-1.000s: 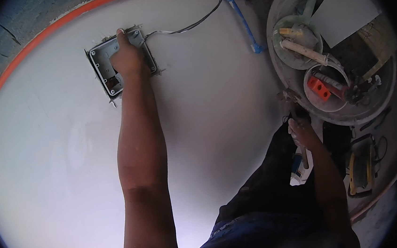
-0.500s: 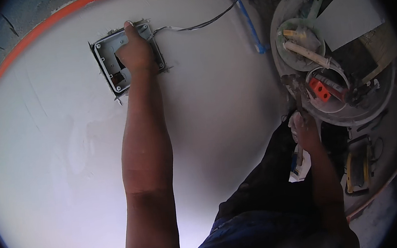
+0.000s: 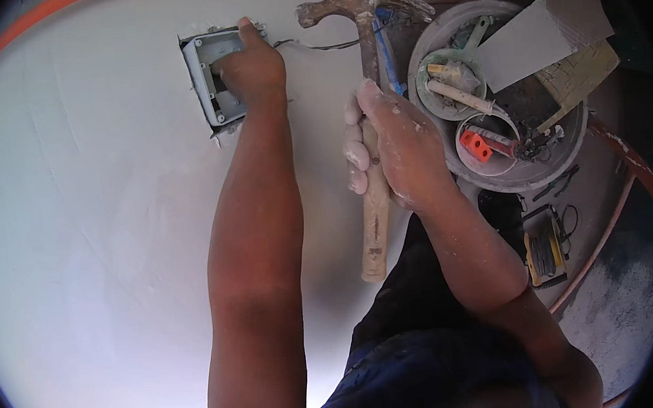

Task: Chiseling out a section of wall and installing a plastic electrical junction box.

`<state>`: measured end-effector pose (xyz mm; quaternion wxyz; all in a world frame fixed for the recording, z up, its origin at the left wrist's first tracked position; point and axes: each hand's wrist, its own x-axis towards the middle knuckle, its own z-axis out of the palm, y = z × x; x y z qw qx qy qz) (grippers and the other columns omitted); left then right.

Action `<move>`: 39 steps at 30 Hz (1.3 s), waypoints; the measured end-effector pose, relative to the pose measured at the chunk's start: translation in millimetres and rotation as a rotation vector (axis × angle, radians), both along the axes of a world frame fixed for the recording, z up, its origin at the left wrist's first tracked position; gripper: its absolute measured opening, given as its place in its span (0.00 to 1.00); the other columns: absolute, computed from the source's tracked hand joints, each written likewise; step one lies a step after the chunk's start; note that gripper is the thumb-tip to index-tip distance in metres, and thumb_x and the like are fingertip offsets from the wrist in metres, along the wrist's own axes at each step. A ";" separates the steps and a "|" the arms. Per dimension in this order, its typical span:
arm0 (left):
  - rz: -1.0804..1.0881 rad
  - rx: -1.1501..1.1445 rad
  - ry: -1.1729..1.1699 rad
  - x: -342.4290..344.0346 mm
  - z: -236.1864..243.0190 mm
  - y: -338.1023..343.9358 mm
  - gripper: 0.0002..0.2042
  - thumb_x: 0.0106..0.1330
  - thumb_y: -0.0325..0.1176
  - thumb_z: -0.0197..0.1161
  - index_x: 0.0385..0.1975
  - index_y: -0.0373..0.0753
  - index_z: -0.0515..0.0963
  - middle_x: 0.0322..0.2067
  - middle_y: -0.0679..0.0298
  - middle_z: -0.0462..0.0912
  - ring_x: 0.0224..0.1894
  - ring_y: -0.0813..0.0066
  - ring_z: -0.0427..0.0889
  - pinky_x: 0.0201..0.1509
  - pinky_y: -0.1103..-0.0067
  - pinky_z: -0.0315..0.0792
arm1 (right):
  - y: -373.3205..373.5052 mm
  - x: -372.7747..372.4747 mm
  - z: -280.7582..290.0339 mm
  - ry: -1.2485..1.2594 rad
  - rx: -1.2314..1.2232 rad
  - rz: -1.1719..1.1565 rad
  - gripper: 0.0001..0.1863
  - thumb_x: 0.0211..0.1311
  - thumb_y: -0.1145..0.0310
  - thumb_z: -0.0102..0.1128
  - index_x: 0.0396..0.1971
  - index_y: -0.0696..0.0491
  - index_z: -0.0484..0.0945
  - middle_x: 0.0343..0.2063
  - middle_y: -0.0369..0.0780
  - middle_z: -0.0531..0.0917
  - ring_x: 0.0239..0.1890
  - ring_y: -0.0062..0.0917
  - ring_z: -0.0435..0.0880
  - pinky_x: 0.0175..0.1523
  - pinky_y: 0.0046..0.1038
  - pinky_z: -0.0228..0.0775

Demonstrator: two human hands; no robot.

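Observation:
A grey square electrical box (image 3: 214, 51) sits in a roughly cut opening in the white wall panel (image 3: 123, 183). Closed over the box's right rim is my left hand (image 3: 255, 69), its thumb on the upper edge and its fingers inside. My palm hides much of the box's right side. To its right, my right hand (image 3: 407, 146), dusted white, is wrapped around the wooden handle of a claw hammer (image 3: 369, 49). The hammer is raised with its head at the top, apart from the box. Thin wires (image 3: 320, 47) run rightward from the box, passing behind the hammer.
A large round tub (image 3: 527, 184) at the right holds a small orange block (image 3: 476, 145), a pale green scoop (image 3: 424, 94) and other tools. A white board (image 3: 541, 34) lies across it. A yellow-framed reel (image 3: 545, 256) lies nearer me. A blue strip (image 3: 388, 59) is behind the hammer.
My right hand has come up and leftward from beside my leg, raising the hammer into plain view. My left hand stays on the box; the whole view has shifted.

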<state>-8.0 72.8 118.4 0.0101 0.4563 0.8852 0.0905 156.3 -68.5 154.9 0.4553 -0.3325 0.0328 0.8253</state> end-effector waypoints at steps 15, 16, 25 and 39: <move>0.059 -0.021 -0.194 0.5 27.5 -11.6 0.39 0.67 0.60 0.51 0.47 0.16 0.65 0.44 0.38 0.80 0.48 0.45 0.81 0.53 0.63 0.74 | 66.0 -71.8 86.5 -0.086 -0.117 -0.052 0.08 0.66 0.66 0.49 0.35 0.55 0.67 0.19 0.38 0.71 0.13 0.25 0.69 0.19 0.30 0.63; 0.058 -0.024 -0.203 2.2 26.7 -12.5 0.39 0.67 0.60 0.51 0.47 0.16 0.65 0.44 0.38 0.80 0.48 0.45 0.81 0.53 0.63 0.74 | 66.3 -73.5 84.1 -0.005 -0.113 -0.007 0.08 0.66 0.65 0.49 0.35 0.54 0.67 0.18 0.37 0.70 0.12 0.24 0.69 0.18 0.29 0.62; 0.047 -0.044 -0.226 -3.7 16.4 -16.0 0.38 0.67 0.59 0.51 0.47 0.17 0.65 0.43 0.39 0.80 0.47 0.45 0.81 0.52 0.63 0.74 | 68.5 -73.0 74.0 0.065 -0.092 -0.039 0.12 0.69 0.58 0.47 0.32 0.50 0.66 0.15 0.34 0.69 0.10 0.24 0.65 0.17 0.28 0.60; 0.010 -0.062 -0.203 -6.1 14.4 2.8 0.37 0.67 0.59 0.51 0.46 0.18 0.68 0.42 0.41 0.81 0.46 0.47 0.82 0.51 0.62 0.75 | -6.5 -47.6 97.9 0.154 -0.032 -0.063 0.17 0.74 0.53 0.41 0.30 0.49 0.65 0.13 0.35 0.68 0.09 0.25 0.66 0.18 0.28 0.62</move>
